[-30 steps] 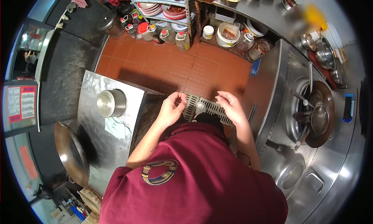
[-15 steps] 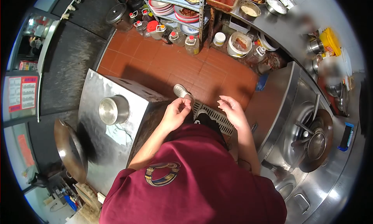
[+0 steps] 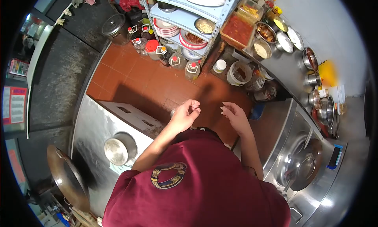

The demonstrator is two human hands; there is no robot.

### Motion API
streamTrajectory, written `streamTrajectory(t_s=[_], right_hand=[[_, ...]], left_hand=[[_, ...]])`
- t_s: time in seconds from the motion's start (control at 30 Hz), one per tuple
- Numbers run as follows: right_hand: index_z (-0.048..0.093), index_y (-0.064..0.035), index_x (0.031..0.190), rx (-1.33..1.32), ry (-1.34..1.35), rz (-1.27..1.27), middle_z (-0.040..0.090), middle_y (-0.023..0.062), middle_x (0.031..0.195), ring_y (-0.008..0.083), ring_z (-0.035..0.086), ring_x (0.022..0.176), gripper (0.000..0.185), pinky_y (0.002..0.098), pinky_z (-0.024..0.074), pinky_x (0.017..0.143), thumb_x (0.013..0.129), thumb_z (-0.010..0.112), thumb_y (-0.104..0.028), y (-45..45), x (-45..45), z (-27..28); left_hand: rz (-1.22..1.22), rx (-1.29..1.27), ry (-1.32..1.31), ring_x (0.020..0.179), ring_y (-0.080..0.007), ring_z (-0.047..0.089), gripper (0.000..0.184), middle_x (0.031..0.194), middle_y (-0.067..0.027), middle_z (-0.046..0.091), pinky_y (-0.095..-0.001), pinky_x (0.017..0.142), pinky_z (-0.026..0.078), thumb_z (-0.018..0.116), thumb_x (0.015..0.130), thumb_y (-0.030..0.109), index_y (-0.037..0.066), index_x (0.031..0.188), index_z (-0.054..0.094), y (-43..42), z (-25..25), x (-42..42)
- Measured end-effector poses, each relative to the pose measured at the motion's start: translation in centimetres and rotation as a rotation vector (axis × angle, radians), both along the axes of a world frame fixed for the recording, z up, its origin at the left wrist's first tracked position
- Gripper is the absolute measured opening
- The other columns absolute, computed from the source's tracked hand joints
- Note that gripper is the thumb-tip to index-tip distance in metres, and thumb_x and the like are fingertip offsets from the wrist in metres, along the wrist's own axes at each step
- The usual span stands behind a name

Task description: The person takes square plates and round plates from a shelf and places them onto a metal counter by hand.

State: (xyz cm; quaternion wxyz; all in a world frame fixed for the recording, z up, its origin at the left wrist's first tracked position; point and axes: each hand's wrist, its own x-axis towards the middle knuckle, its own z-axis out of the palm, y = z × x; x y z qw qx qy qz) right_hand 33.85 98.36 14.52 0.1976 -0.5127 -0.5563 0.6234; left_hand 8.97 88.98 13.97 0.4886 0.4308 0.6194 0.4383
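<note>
Shelving rack (image 3: 180,19) is appearing closer ahead of the fingers; no handling is occurring. Left hand (image 3: 184,116) is curling loosely, right hand (image 3: 237,118) is remaining partly open, neither visibly gripping; metal pot (image 3: 118,150) is standing left of both.

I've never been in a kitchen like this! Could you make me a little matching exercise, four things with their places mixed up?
Things
1. Round silver metal pot
2. Bare left hand and right hand
3. Plastic jar with a wide red lid
4. Rectangular tub of red food

Places
A. On the reddish tiled floor
B. Just right of the pale blue metal shelf rack
C. On the steel worktop at the person's left
D. Raised in mid-air

Right pairs: 1-C, 2-D, 3-A, 4-B
</note>
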Motion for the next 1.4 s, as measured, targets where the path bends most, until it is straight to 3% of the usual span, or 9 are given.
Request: streamTrajectory(t_s=[0.23, 0.33, 0.57, 0.9, 1.0, 1.13, 1.27, 1.3, 1.4], right_hand=[[0.06, 0.0034, 0.133, 0.019, 0.048, 0.099, 0.07, 0.0118, 0.113, 0.0158, 0.066, 0.101, 0.041, 0.0296, 0.0534, 0.089, 0.099, 0.066, -0.019, 3.5, -8.4, 0.9], [0.059, 0.0031, 0.134, 0.014, 0.017, 0.175, 0.069, 0.0114, 0.116, 0.0156, 0.065, 0.102, 0.04, 0.0299, 0.0529, 0.09, 0.1, 0.064, -0.018, 4.8, -10.9, 1.2], [0.056, 0.0025, 0.136, 0.03, -0.033, 0.326, 0.067, 0.0102, 0.122, 0.0156, 0.064, 0.109, 0.04, 0.0303, 0.0517, 0.094, 0.102, 0.061, -0.016, 8.3, -15.7, 3.0], [0.056, 0.0014, 0.136, 0.009, 0.091, 0.428, 0.066, 0.01, 0.123, 0.0128, 0.062, 0.103, 0.04, 0.0288, 0.0506, 0.09, 0.1, 0.062, -0.015, 16.7, -21.1, 0.8], [0.062, 0.0031, 0.128, 0.09, 0.086, 0.349, 0.069, 0.0115, 0.112, 0.0144, 0.063, 0.099, 0.036, 0.0297, 0.051, 0.089, 0.097, 0.066, -0.016, 20.2, -23.0, 1.9], [0.056, 0.0037, 0.135, 0.116, 0.194, 0.236, 0.07, 0.0137, 0.112, 0.0157, 0.064, 0.101, 0.043, 0.0309, 0.0514, 0.09, 0.097, 0.065, -0.015, 25.1, -24.6, 3.6], [0.038, 0.0081, 0.149, 0.117, 0.195, 0.105, 0.064, 0.0196, 0.123, 0.0176, 0.065, 0.102, 0.061, 0.0308, 0.0516, 0.09, 0.097, 0.063, -0.012, 29.4, -25.5, 5.2], [0.026, 0.0093, 0.154, 0.145, 0.215, 0.112, 0.062, 0.0203, 0.125, 0.0169, 0.065, 0.099, 0.071, 0.0296, 0.0521, 0.087, 0.096, 0.062, -0.011, 30.6, -25.6, 5.4], [0.02, 0.0083, 0.156, 0.213, 0.247, -0.004, 0.062, 0.0187, 0.122, 0.0152, 0.064, 0.095, 0.076, 0.0276, 0.052, 0.083, 0.095, 0.063, -0.009, 33.0, -26.2, 6.5]], left_hand=[[0.065, 0.065, 0.034, 0.089, -0.0102, 0.061, 0.023, 0.1, -0.0039, 0.066, -0.0276, 0.079, 0.051, 0.067, 0.096, 0.011, -0.001, 0.115, 0.064, 2.6, 0.0, -6.6], [0.125, 0.057, 0.039, 0.091, -0.0148, 0.065, 0.025, 0.104, -0.0104, 0.068, -0.0292, 0.079, 0.052, 0.068, 0.094, 0.011, -0.003, 0.114, 0.064, 2.9, 1.2, -8.7], [0.252, 0.121, -0.059, 0.092, -0.0091, 0.058, 0.019, 0.099, -0.0023, 0.064, -0.0262, 0.083, 0.05, 0.066, 0.096, 0.007, -0.001, 0.113, 0.064, 3.5, -0.3, -11.7], [0.407, 0.069, -0.023, 0.092, -0.0083, 0.058, 0.02, 0.099, -0.0007, 0.063, -0.0263, 0.083, 0.05, 0.066, 0.097, 0.008, -0.001, 0.114, 0.063, 7.2, 0.4, -15.1], [0.42, 0.053, -0.02, 0.092, -0.0085, 0.058, 0.019, 0.099, -0.0004, 0.063, -0.0263, 0.083, 0.05, 0.066, 0.097, 0.008, 0.0, 0.114, 0.063, 10.7, 1.0, -16.6], [0.362, 0.088, 0.028, 0.092, -0.009, 0.058, 0.018, 0.099, -0.0006, 0.063, -0.0264, 0.084, 0.049, 0.065, 0.097, 0.007, 0.0, 0.113, 0.063, 16.8, 1.7, -18.3], [0.295, 0.105, 0.085, 0.093, -0.0092, 0.06, 0.018, 0.101, -0.0014, 0.065, -0.0267, 0.084, 0.05, 0.065, 0.096, 0.006, 0.0, 0.113, 0.063, 23.7, 4.6, -19.8], [0.266, 0.113, 0.12, 0.093, -0.0095, 0.061, 0.019, 0.102, -0.0019, 0.065, -0.027, 0.083, 0.05, 0.066, 0.096, 0.007, 0.0, 0.113, 0.063, 25.4, 4.8, -20.4], [0.23, 0.134, 0.146, 0.093, -0.0097, 0.062, 0.02, 0.101, -0.0017, 0.065, -0.027, 0.083, 0.051, 0.066, 0.096, 0.008, 0.0, 0.114, 0.063, 30.3, 6.1, -21.2]])
